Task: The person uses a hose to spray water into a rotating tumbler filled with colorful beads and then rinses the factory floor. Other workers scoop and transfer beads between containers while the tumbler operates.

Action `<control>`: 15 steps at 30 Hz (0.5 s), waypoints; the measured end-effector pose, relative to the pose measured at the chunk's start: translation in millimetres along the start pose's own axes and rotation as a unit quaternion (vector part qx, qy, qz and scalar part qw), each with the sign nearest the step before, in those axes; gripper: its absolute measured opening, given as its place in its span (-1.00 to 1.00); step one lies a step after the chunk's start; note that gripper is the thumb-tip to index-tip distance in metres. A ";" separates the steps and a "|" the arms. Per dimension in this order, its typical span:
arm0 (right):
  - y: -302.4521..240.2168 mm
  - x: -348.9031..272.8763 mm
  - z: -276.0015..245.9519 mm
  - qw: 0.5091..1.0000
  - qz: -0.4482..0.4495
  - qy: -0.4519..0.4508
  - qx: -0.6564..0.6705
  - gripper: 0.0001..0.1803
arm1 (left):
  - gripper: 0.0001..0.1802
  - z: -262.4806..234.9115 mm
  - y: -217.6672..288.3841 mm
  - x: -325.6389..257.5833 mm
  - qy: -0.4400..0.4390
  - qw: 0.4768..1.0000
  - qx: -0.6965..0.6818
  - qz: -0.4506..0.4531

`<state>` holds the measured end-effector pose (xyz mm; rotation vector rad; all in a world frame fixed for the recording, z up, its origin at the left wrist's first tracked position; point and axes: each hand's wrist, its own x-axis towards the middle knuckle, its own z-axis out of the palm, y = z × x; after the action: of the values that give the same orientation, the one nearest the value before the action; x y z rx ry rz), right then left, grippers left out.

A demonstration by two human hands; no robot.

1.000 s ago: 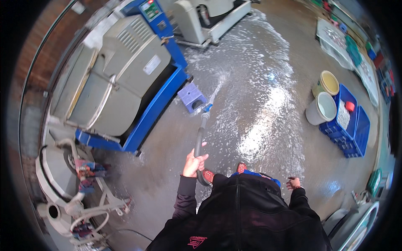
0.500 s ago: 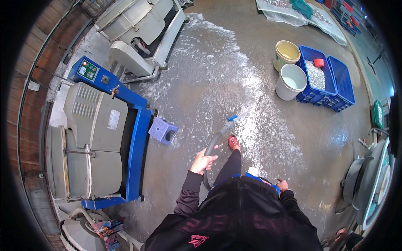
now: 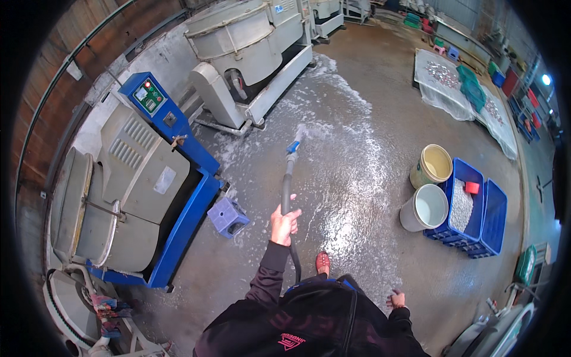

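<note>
My left hand [image 3: 284, 225] is wrapped round a grey hose [image 3: 287, 185], held out in front of me. At the hose's far end is a blue valve nozzle [image 3: 293, 147], and a blurred spray of water leaves it toward the wet floor [image 3: 351, 184]. White foam [image 3: 339, 77] lies in streaks over that floor. Low at my right side, my right hand [image 3: 397, 299] hangs with its fingers apart, touching nothing. Below my left arm the hose runs down and passes out of sight behind my dark jacket [image 3: 309, 321].
On the left stands a blue-framed grey machine [image 3: 137, 178], with a purple plastic stool [image 3: 228, 216] beside it. A second grey machine [image 3: 238, 53] stands beyond. At right are a cream bucket [image 3: 434, 163], a white bucket [image 3: 423, 207] and blue crates [image 3: 492, 223], one holding white pellets.
My left hand has swung the hose to point forward and left, and the spray has moved that way. My right hand has come away from my waist. The view has tilted up.
</note>
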<state>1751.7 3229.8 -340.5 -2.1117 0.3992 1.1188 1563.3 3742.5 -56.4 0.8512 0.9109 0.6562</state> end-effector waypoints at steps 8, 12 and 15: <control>-116.5 91.9 42.0 0.991 -0.119 -0.011 0.064 -0.45 | -0.47 52.0 -15.9 28.0 -0.006 0.998 0.055 0.002; -141.9 125.5 38.6 0.997 -0.007 -0.042 -0.063 -0.37 | -0.48 91.4 -30.4 51.0 0.008 0.998 0.063 0.005; -180.9 153.6 20.3 0.990 0.010 -0.077 -0.116 -0.37 | -0.50 119.0 -37.4 80.2 0.028 0.998 0.056 0.001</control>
<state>1929.0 3379.8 -393.5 -2.2031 0.2261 1.3853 1709.8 3745.6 -79.6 0.9381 1.0048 0.6386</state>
